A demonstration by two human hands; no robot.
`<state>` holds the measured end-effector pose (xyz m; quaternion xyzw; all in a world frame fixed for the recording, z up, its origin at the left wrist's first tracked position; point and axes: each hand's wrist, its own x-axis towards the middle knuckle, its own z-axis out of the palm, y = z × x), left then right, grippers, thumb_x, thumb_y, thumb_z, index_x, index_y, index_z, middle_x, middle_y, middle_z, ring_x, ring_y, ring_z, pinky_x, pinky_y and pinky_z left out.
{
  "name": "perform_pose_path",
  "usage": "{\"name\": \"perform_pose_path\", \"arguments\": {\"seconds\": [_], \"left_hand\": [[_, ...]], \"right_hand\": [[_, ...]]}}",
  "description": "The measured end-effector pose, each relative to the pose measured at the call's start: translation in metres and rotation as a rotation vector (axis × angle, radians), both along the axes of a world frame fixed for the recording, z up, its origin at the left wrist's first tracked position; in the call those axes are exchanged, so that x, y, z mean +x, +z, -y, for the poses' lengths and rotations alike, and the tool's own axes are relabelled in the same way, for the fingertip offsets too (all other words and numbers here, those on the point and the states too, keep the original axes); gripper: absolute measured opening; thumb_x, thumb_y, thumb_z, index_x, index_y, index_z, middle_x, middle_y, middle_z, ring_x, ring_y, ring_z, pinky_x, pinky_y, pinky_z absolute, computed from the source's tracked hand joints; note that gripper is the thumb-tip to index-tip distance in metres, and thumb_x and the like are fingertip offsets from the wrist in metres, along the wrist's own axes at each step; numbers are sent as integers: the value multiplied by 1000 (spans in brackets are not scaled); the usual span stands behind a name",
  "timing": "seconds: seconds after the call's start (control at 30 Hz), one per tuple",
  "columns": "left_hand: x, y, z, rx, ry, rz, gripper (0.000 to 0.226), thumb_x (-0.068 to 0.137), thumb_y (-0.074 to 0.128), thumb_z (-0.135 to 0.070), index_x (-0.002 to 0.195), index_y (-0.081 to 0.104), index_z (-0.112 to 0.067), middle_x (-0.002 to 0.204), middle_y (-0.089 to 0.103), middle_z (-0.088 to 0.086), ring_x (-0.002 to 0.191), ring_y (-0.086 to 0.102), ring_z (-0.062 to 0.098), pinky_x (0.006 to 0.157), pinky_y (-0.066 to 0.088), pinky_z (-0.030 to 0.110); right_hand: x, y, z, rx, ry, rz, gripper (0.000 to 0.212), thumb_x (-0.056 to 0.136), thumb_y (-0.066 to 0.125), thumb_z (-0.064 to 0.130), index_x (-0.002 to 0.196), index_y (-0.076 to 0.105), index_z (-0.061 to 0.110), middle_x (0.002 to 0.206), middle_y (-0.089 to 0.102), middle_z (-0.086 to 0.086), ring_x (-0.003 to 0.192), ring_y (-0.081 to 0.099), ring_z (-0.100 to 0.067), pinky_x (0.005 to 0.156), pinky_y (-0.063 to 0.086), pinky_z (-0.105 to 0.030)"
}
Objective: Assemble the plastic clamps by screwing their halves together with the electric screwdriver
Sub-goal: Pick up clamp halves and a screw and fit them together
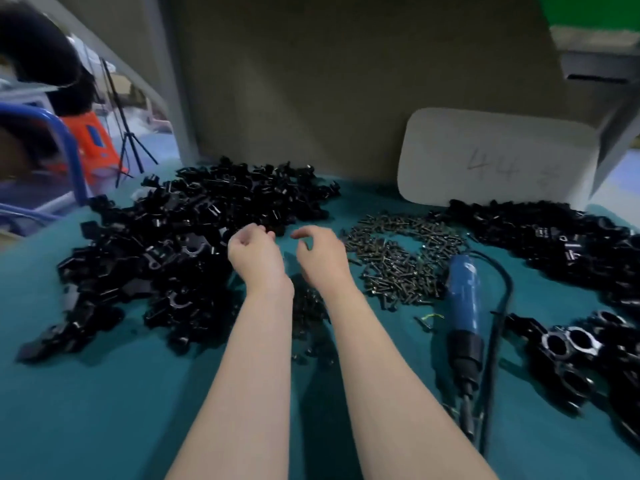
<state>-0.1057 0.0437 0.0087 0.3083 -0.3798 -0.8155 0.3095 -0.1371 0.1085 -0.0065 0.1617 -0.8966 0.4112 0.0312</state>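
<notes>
A big heap of black plastic clamp halves (180, 244) covers the left of the teal table. My left hand (254, 252) hovers at the heap's right edge with fingers loosely curled, its fingertips near a black piece; I cannot tell if they touch it. My right hand (320, 252) hangs beside it, fingers loosely curled and holding nothing. A pile of dark screws (401, 258) lies just right of my right hand. The blue electric screwdriver (464, 306) lies on the table further right, tip toward me. Assembled clamps (568, 341) sit at the right.
Another heap of black clamp parts (540, 237) lies at the far right. A white board (495, 157) leans on the back wall. The screwdriver's black cable (502, 306) loops beside it. A few screws (308, 306) lie under my wrists. A blue chair frame (69, 147) stands left.
</notes>
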Motion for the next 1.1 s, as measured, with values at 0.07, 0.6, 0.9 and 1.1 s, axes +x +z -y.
{"name": "perform_pose_path", "arguments": {"seconds": [0.07, 0.6, 0.9, 1.1], "left_hand": [[-4, -3, 14, 21, 23, 16, 17, 100, 42, -12, 112, 53, -10, 90, 56, -3, 91, 56, 12, 77, 45, 22], [-33, -19, 27, 26, 74, 123, 28, 96, 47, -11, 120, 60, -7, 90, 57, -2, 67, 50, 4, 57, 40, 15], [-24, -13, 21, 32, 73, 116, 27, 97, 43, -10, 121, 56, -12, 119, 58, 6, 84, 52, 6, 61, 41, 14], [-22, -11, -12, -458, -158, 199, 52, 94, 45, 1, 135, 49, -32, 114, 46, -9, 83, 54, 10, 73, 42, 22]], "right_hand": [[-12, -7, 23, 104, 44, 40, 36, 95, 42, 8, 125, 59, 19, 148, 37, -6, 130, 37, -27, 106, 32, -36], [-57, -31, 67, 282, 35, -24, 44, 92, 50, 19, 135, 40, 12, 141, 37, -10, 127, 32, -30, 104, 26, -45], [-52, -27, 55, -48, -40, 2, 17, 90, 52, 9, 107, 50, 11, 115, 53, -7, 104, 51, -23, 89, 40, -31], [-42, 6, -12, -471, -103, 85, 10, 91, 61, 17, 88, 53, 24, 95, 63, -2, 88, 62, -22, 80, 53, -34]]}}
